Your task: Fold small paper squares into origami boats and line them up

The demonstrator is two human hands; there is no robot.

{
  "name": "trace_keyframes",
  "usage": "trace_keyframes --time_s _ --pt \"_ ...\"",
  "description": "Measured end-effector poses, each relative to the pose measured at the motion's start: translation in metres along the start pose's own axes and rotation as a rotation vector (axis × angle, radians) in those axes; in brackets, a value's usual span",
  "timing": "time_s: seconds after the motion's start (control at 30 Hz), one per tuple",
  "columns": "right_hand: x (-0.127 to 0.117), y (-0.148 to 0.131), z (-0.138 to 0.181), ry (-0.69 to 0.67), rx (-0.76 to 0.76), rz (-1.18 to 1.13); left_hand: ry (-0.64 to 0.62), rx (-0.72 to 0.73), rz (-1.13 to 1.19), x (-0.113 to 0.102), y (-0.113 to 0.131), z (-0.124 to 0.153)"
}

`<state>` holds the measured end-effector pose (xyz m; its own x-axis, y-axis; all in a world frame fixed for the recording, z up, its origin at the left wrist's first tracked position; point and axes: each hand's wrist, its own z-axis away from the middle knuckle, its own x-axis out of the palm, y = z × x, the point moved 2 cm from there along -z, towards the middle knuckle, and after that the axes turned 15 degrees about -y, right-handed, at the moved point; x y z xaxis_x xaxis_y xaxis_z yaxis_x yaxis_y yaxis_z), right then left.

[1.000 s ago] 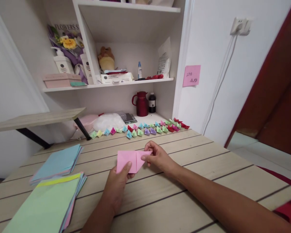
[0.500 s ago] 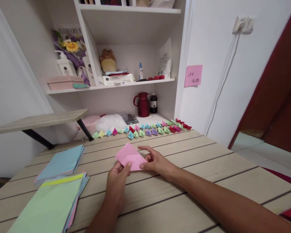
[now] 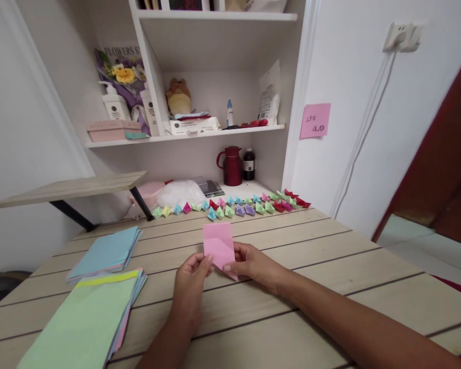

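A pink sheet of paper (image 3: pixel 218 243), partly folded with a pointed lower end, is held upright just above the wooden table (image 3: pixel 292 323). My left hand (image 3: pixel 192 279) pinches its lower left edge, thumb in front and fingers behind. On the right edge my right hand (image 3: pixel 255 267) grips it too, the thumb on the front face and the fingers curled behind. Beyond the paper stand rows of small folded paper boats (image 3: pixel 249 209) in several colours. To the left lie a stack of blue paper (image 3: pixel 105 251) and a stack of green paper (image 3: pixel 80 323).
A small raised wooden stand (image 3: pixel 72 188) is at the back left. Behind the boats are a white plastic bag (image 3: pixel 181 193), a red jug (image 3: pixel 232 166) and a dark bottle (image 3: pixel 248 165). A shelf unit (image 3: pixel 215 132) rises above them. One pink note (image 3: pixel 315 121) sticks to the wall.
The pink paper has turned from slanted to upright. My right hand's index finger, stretched out before, has curled behind the paper. The view has shifted slightly left.
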<state>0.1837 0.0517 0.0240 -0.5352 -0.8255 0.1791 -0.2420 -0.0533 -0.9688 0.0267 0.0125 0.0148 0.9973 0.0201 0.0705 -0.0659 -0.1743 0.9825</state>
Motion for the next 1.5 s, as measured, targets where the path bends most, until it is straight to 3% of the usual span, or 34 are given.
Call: trace_keyframes --time_s 0.1,0.23,0.37,0.43,0.6,0.67,0.73,0.87,0.93,1.0,1.07,1.17,1.3,1.5 --pt "-0.009 0.001 0.0 0.167 -0.057 0.13 0.093 0.044 -0.111 -0.006 0.004 0.0" --pt "-0.022 -0.01 0.007 0.427 -0.133 0.57 0.205 0.225 -0.365 -0.013 0.014 0.006" --pt "-0.013 -0.025 0.015 0.368 -0.205 0.678 0.23 0.607 -1.015 -0.009 0.023 0.016" --pt "-0.005 -0.03 0.019 0.317 -0.204 0.714 0.252 0.702 -1.254 -0.007 0.025 0.019" --pt "0.001 -0.029 0.02 0.199 -0.151 0.723 0.191 0.808 -1.489 0.0 0.025 0.024" --pt "0.0 -0.027 0.019 0.199 -0.172 0.677 0.091 0.786 -1.4 0.003 0.022 0.023" --pt "-0.002 -0.025 0.018 0.224 -0.218 0.657 0.034 0.639 -1.17 0.004 0.017 0.018" --pt "-0.004 -0.025 0.017 0.33 -0.339 0.785 0.1 0.194 -0.501 -0.003 0.005 0.004" --pt "-0.004 -0.026 0.019 0.389 -0.4 0.852 0.149 0.09 -0.254 -0.008 0.003 0.0" --pt "-0.006 -0.027 0.02 0.427 -0.449 0.895 0.165 0.032 -0.123 -0.012 0.004 -0.002" --pt "-0.006 -0.028 0.022 0.428 -0.487 0.973 0.095 -0.035 -0.054 -0.013 0.003 -0.003" --pt "-0.004 -0.026 0.022 0.358 -0.525 1.152 -0.072 -0.104 0.021 -0.011 0.001 -0.003" --pt "0.001 -0.019 0.019 0.247 -0.558 1.299 -0.181 -0.074 0.121 -0.007 0.0 -0.004" --pt "0.004 -0.012 0.016 0.142 -0.429 1.316 -0.147 -0.046 0.234 -0.012 0.005 -0.001"
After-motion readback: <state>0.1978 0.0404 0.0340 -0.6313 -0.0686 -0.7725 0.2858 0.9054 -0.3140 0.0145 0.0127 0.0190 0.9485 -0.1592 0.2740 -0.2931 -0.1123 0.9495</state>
